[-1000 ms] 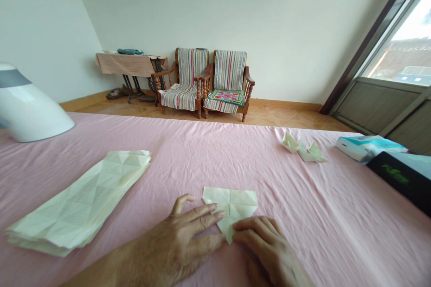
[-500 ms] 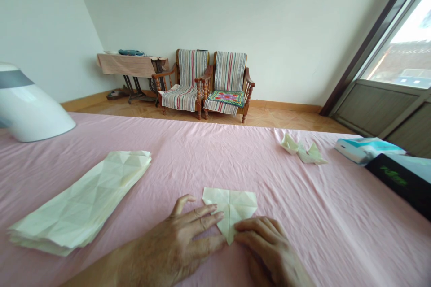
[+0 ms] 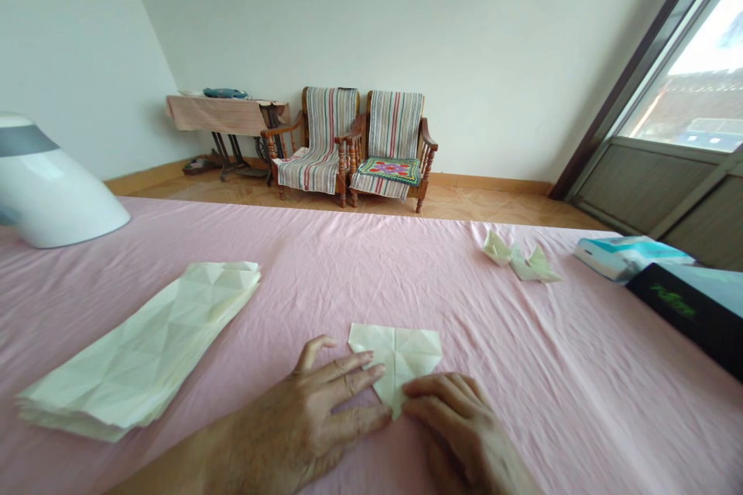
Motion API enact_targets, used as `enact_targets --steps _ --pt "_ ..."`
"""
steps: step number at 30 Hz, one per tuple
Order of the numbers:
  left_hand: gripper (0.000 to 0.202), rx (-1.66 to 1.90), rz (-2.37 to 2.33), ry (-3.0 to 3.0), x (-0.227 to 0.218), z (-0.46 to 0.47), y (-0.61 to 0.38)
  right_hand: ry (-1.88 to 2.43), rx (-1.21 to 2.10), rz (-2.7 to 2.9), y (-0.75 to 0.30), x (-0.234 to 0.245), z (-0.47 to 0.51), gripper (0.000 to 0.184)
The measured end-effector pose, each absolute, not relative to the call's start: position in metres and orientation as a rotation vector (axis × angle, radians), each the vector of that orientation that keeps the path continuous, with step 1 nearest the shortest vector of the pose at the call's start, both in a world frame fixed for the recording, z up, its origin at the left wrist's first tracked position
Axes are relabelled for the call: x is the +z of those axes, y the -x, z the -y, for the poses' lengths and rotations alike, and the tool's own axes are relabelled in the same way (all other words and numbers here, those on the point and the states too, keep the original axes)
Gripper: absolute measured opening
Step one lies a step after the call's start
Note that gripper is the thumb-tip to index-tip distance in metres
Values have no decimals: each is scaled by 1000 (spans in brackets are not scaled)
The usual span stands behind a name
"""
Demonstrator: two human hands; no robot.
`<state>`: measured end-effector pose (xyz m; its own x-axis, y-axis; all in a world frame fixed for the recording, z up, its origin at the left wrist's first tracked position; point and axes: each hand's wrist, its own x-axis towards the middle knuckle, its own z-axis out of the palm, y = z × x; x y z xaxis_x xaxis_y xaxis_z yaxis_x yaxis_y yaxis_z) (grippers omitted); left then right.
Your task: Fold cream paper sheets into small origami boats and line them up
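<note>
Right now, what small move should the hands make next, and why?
Perhaps slide the right hand up the lower right edge of the folded paper, pressing it flat: that hand rests there, near the lower tip, while the left hand lies across the opposite edge.

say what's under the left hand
The left hand lies over the left edge of the folded paper and the pink cloth; whatever it covers cannot be seen.

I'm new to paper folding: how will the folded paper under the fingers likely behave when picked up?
The folded paper is probably light, being small and thin-looking. Its creases suggest it may flex or open along the folds. It lies flat on the pink cloth, so rolling seems unlikely if pushed.
</note>
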<state>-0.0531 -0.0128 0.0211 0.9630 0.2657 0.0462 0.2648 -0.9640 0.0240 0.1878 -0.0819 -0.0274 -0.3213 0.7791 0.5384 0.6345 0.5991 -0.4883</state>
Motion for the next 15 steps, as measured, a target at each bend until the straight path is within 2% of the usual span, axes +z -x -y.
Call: enact_targets --steps 8,15 --pt "47 65 -419 -3100 19 13 54 1107 231 2083 -189 -32 81 33" --pt "45 102 -434 -3054 23 13 52 1145 311 2108 -191 -33 82 39"
